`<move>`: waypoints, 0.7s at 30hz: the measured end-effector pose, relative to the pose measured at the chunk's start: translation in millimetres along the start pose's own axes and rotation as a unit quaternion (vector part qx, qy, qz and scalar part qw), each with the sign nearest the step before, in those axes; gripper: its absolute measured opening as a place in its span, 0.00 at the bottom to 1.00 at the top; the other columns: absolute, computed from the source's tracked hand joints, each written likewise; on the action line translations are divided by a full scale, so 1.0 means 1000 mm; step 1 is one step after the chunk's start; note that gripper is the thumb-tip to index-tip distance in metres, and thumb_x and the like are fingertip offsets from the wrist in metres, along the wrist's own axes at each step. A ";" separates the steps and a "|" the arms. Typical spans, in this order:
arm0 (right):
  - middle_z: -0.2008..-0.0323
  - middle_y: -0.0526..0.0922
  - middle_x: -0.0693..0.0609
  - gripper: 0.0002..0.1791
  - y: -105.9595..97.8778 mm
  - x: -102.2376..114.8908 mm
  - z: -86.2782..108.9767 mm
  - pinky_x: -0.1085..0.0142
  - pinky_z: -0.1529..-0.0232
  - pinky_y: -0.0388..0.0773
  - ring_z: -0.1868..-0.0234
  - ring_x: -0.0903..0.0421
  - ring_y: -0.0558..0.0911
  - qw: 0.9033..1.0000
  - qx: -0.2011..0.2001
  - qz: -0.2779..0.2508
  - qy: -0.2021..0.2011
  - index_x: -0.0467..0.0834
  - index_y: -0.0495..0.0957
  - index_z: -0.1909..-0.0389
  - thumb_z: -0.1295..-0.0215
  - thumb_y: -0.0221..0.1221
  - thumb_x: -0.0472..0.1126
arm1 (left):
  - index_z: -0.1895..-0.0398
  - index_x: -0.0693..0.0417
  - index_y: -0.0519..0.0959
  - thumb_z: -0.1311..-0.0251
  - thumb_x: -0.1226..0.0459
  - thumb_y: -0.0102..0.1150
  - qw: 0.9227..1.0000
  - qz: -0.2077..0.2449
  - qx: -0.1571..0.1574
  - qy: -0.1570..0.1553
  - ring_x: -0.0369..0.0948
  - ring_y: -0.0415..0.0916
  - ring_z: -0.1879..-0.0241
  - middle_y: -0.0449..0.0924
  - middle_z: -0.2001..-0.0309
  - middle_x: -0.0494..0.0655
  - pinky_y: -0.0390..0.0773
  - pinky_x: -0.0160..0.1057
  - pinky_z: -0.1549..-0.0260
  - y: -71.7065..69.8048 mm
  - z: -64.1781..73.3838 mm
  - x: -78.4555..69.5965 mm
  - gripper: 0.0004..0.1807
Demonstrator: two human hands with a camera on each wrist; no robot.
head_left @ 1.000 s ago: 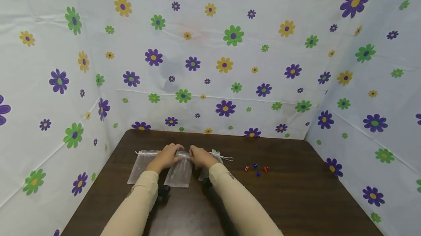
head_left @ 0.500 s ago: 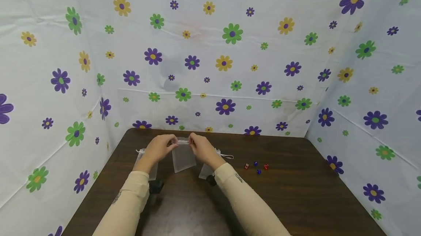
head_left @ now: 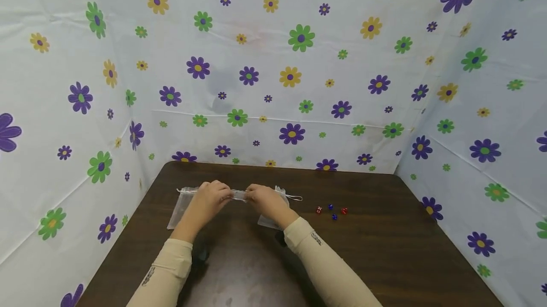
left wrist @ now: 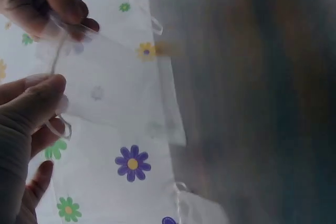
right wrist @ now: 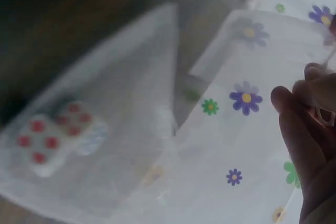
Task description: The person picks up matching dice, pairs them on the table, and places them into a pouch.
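Both hands hold a sheer white drawstring pouch (head_left: 238, 195) by its mouth, one at each side. My left hand (head_left: 210, 198) pinches one end between thumb and fingers, and my right hand (head_left: 266, 202) pinches the other. In the left wrist view the pouch (left wrist: 115, 82) stretches away from the fingers, a cord loop dangling by the left hand. A second pouch (head_left: 178, 212) lies flat left of my left hand. Partly hidden under my right arm is a third pouch (head_left: 268, 223); the right wrist view shows white dice with red dots (right wrist: 44, 142) inside it.
Several small red (head_left: 344, 210) and blue dice (head_left: 334, 216) lie loose on the dark wooden table (head_left: 384, 250), right of the third pouch. A white flowered cloth (head_left: 265, 83) encloses the back and both sides.
The middle pouch has been lifted off the table by both hands. It hung flat toward me half a second ago; now its mouth sits lower and its body is mostly out of sight in the head view.
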State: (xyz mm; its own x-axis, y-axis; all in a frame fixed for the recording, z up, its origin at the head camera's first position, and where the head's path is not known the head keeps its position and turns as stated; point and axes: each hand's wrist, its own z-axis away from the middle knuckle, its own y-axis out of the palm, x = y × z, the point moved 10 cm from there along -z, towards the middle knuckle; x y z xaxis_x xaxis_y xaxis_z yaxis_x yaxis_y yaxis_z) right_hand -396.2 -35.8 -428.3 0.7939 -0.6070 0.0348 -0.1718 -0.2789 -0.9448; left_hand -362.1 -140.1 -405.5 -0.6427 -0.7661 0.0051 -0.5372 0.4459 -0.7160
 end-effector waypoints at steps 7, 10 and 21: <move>0.59 0.87 0.57 0.07 0.027 0.011 0.015 0.74 0.57 0.79 0.58 0.63 0.85 0.996 0.086 0.012 -0.014 0.48 0.89 0.57 0.32 0.66 0.38 | 0.71 0.48 0.85 0.52 0.69 0.79 0.996 0.047 0.062 -0.037 0.40 0.79 0.67 0.84 0.70 0.39 0.81 0.46 0.63 0.020 0.026 -0.003 0.10; 0.58 0.88 0.56 0.09 0.039 0.006 0.019 0.74 0.58 0.79 0.58 0.63 0.85 0.992 0.121 -0.029 0.013 0.47 0.88 0.53 0.31 0.65 0.37 | 0.70 0.47 0.85 0.48 0.68 0.76 0.989 0.082 0.100 -0.076 0.36 0.75 0.71 0.81 0.73 0.36 0.78 0.40 0.69 0.031 0.035 0.004 0.08; 0.55 0.88 0.54 0.10 0.055 0.004 0.025 0.74 0.55 0.78 0.56 0.63 0.85 0.985 0.144 -0.087 0.027 0.44 0.86 0.50 0.30 0.63 0.37 | 0.69 0.44 0.82 0.39 0.66 0.69 0.954 0.204 0.161 -0.152 0.32 0.79 0.68 0.82 0.70 0.32 0.79 0.39 0.65 0.053 0.054 0.019 0.06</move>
State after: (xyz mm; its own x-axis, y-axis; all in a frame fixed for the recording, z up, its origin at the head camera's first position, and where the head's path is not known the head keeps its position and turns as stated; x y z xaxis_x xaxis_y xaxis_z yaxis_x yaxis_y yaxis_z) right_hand -388.4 -35.1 -488.1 0.7626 -0.6099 0.2154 0.1433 -0.1655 -0.9757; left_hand -373.7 -155.9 -481.1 -0.5484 -0.6792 -0.4878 -0.0493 0.6085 -0.7920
